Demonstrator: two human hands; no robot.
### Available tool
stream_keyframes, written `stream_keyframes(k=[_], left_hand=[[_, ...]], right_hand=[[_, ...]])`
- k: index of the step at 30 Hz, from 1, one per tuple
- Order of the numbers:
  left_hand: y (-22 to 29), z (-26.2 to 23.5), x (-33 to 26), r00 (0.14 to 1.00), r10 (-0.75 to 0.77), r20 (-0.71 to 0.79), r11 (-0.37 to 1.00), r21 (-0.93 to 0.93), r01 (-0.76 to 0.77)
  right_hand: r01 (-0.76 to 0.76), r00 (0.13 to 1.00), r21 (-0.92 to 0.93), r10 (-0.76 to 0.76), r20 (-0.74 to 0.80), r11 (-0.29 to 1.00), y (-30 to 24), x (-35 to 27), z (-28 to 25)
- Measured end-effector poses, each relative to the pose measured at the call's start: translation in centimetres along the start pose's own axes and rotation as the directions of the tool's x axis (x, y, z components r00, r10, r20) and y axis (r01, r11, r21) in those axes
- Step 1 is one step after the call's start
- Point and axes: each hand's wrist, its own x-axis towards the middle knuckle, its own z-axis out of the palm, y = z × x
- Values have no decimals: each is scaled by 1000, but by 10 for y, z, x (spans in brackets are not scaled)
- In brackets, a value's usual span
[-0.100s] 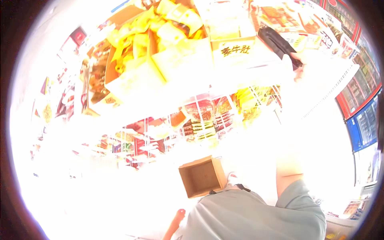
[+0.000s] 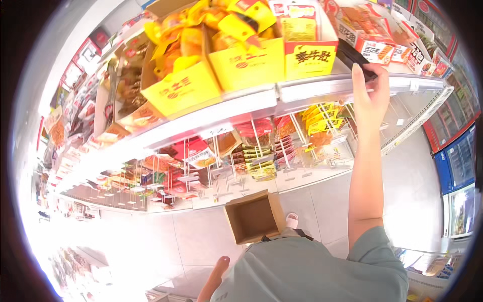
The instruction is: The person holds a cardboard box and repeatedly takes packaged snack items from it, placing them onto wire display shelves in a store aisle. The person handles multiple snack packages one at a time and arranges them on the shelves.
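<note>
- Right hand is raised to the top shelf, fingers clamped on a dark flat object at the shelf's front edge; its long axis runs up-left from the fingertips.
- Left hand hangs low, well apart; I cannot tell whether its fingers are apart.
- Yellow cartons stand just left of the object.
- An open cardboard box sits on the tiled floor below, in a shop aisle.

a shop: snack shelves with yellow display boxes, hanging packets, drink coolers.

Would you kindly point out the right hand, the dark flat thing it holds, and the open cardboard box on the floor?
right hand (image 2: 371, 95): head view, back of the hand.
dark flat thing (image 2: 352, 55): head view, its upper face.
open cardboard box (image 2: 251, 217): head view, inner bottom.
</note>
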Motion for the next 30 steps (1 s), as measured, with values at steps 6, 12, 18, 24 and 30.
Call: stream_keyframes(k=[6, 12, 18, 24, 30], left_hand=[[-26, -10, -31, 991, 93, 97, 996, -18, -92], [15, -36, -25, 992, 24, 125, 999, -24, -21], [-51, -27, -2, 935, 233, 268, 868, 376, -324], [-110, -57, 11, 834, 150, 532, 449, 715, -537], [-87, -20, 27, 989, -145, -18, 965, -221, 137]], right_hand=[[56, 995, -328, -27, 93, 943, -38, -11, -35], [88, 979, -428, 2, 206, 900, -16, 29, -35], [168, 961, -381, -65, 268, 909, 4, 33, -35], [23, 987, -155, 2, 160, 988, -46, -63, -70], [-50, 851, -121, 106, 514, 991, 33, -221, -86]])
